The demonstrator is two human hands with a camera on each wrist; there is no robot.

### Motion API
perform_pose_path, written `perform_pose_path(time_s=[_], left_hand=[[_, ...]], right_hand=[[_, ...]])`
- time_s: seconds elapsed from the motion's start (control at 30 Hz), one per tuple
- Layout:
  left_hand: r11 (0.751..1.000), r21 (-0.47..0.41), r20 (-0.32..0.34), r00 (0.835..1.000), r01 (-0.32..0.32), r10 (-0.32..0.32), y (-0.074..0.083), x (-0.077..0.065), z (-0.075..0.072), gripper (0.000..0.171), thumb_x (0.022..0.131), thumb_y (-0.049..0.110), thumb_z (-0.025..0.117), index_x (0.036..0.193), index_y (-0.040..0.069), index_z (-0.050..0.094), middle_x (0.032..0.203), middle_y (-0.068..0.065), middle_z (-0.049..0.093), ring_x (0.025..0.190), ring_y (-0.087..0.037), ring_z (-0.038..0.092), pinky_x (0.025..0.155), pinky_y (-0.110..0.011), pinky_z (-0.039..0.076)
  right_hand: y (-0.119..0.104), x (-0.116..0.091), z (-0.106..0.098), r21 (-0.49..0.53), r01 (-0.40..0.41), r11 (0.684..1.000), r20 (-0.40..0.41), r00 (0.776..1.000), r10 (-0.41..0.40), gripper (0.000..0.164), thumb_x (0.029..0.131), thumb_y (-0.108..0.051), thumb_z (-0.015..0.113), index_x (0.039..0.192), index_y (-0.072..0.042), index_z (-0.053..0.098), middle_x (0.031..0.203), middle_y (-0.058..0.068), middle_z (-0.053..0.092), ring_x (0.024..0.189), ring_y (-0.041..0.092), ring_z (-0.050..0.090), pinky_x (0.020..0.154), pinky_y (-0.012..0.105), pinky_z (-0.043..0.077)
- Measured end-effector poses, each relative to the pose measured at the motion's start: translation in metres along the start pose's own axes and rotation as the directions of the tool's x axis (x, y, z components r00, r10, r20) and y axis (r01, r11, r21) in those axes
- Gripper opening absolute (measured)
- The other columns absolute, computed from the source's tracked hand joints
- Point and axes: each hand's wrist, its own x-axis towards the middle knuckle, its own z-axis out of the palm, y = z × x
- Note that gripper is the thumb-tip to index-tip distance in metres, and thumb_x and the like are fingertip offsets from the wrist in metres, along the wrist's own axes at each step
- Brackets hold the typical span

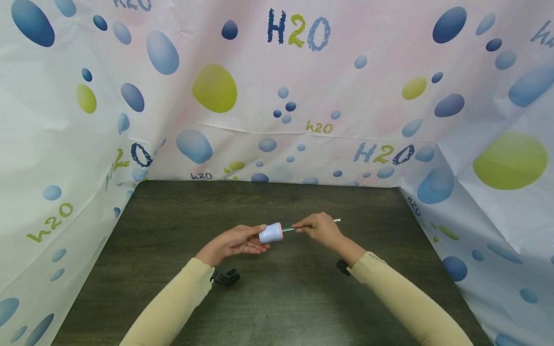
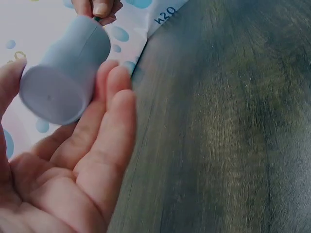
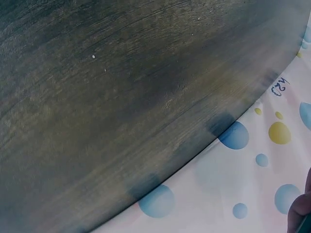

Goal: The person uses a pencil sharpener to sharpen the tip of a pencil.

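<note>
My left hand (image 1: 242,240) grips a small pale-blue cup (image 1: 270,233) with a pink rim, tipped on its side above the table. The cup's flat base faces the camera in the left wrist view, the thumb on one side and the fingers of the left hand (image 2: 92,160) on the other. Between thumb and fingertips, my right hand (image 1: 322,229) pinches a thin green pencil-like stick (image 1: 288,229). One end of it reaches the cup's mouth; its pale other end (image 1: 337,220) sticks out behind the hand. The cup's inside is hidden.
Beneath both hands is a dark wood-grain table (image 1: 277,298). White sheeting (image 1: 259,67) printed with blue and green drops stands along its back and sides. A black wrist-worn device (image 1: 226,277) shows under the left sleeve, another (image 1: 343,267) by the right sleeve.
</note>
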Motion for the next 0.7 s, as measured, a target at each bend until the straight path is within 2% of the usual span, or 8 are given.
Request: perform_pose_path(time_s=[0.07, 0.13, 0.23, 0.33, 0.4, 0.53, 0.63, 0.7], left_hand=[[1.000, 0.021, -0.015, 1.000, -0.023, 0.024, -0.001, 0.001, 0.000, 0.058, 0.109, 0.032, 0.050, 0.142, -0.015, 0.046, 0.093, -0.005, 0.074, 0.079, -0.008, 0.074, 0.077, -0.020, 0.063], [0.995, 0.074, -0.037, 0.997, -0.060, 0.063, -0.001, 0.001, 0.001, 0.054, 0.109, 0.027, 0.052, 0.143, -0.015, 0.048, 0.101, -0.009, 0.073, 0.083, -0.007, 0.073, 0.082, -0.022, 0.063], [0.969, 0.213, -0.082, 0.986, -0.126, 0.146, -0.001, 0.002, 0.002, 0.050, 0.106, 0.023, 0.057, 0.141, -0.012, 0.053, 0.116, -0.020, 0.071, 0.092, -0.010, 0.073, 0.096, -0.034, 0.061], [0.918, 0.355, -0.116, 0.966, -0.178, 0.232, -0.001, 0.001, 0.006, 0.050, 0.103, 0.024, 0.064, 0.140, -0.008, 0.057, 0.129, -0.025, 0.069, 0.105, -0.018, 0.073, 0.104, -0.048, 0.057], [0.878, 0.429, -0.120, 0.949, -0.215, 0.291, 0.000, -0.001, 0.008, 0.050, 0.101, 0.023, 0.067, 0.140, -0.006, 0.058, 0.133, -0.026, 0.067, 0.114, -0.027, 0.072, 0.102, -0.051, 0.057], [0.790, 0.542, -0.106, 0.909, -0.288, 0.404, -0.001, -0.004, 0.011, 0.049, 0.097, 0.018, 0.072, 0.139, -0.004, 0.059, 0.131, -0.027, 0.067, 0.122, -0.038, 0.068, 0.095, -0.046, 0.061], [0.717, 0.623, -0.092, 0.882, -0.312, 0.463, -0.002, -0.006, 0.012, 0.050, 0.095, 0.018, 0.075, 0.139, -0.001, 0.061, 0.130, -0.026, 0.068, 0.121, -0.038, 0.068, 0.093, -0.042, 0.062], [0.674, 0.668, -0.083, 0.868, -0.316, 0.489, -0.003, -0.007, 0.014, 0.051, 0.093, 0.019, 0.077, 0.139, 0.001, 0.062, 0.130, -0.024, 0.069, 0.120, -0.037, 0.069, 0.094, -0.043, 0.062]], right_hand=[[-0.001, 0.000, -0.001, 0.008, -0.011, 1.000, 0.016, 1.000, 0.010, 0.019, 0.092, -0.014, 0.074, 0.109, -0.010, 0.082, 0.101, 0.011, 0.081, 0.048, 0.000, 0.038, 0.047, 0.015, 0.027], [-0.002, 0.000, -0.002, 0.014, -0.023, 1.000, 0.034, 0.999, 0.022, 0.020, 0.092, -0.014, 0.073, 0.110, -0.009, 0.081, 0.102, 0.012, 0.081, 0.046, 0.001, 0.033, 0.046, 0.016, 0.026], [-0.002, 0.001, -0.004, 0.038, -0.059, 0.998, 0.070, 0.996, 0.056, 0.020, 0.094, -0.014, 0.071, 0.110, -0.008, 0.081, 0.103, 0.013, 0.080, 0.046, 0.003, 0.031, 0.047, 0.017, 0.027], [0.000, 0.003, -0.005, 0.086, -0.113, 0.990, 0.113, 0.988, 0.103, 0.020, 0.096, -0.013, 0.070, 0.111, -0.007, 0.080, 0.104, 0.014, 0.080, 0.048, 0.006, 0.033, 0.049, 0.019, 0.030], [0.002, 0.004, -0.005, 0.120, -0.142, 0.983, 0.142, 0.982, 0.125, 0.020, 0.096, -0.012, 0.069, 0.111, -0.005, 0.080, 0.103, 0.014, 0.080, 0.052, 0.006, 0.040, 0.051, 0.020, 0.032], [0.007, 0.006, -0.005, 0.185, -0.191, 0.964, 0.199, 0.968, 0.153, 0.020, 0.098, -0.011, 0.067, 0.112, -0.003, 0.079, 0.090, 0.013, 0.080, 0.053, 0.008, 0.039, 0.052, 0.022, 0.030], [0.010, 0.008, -0.006, 0.218, -0.217, 0.952, 0.235, 0.958, 0.165, 0.021, 0.099, -0.010, 0.066, 0.112, -0.001, 0.079, 0.084, 0.017, 0.078, 0.053, 0.009, 0.038, 0.054, 0.024, 0.031], [0.012, 0.008, -0.007, 0.229, -0.225, 0.947, 0.255, 0.953, 0.165, 0.021, 0.099, -0.010, 0.066, 0.113, 0.000, 0.078, 0.085, 0.021, 0.077, 0.055, 0.010, 0.046, 0.057, 0.025, 0.035]])
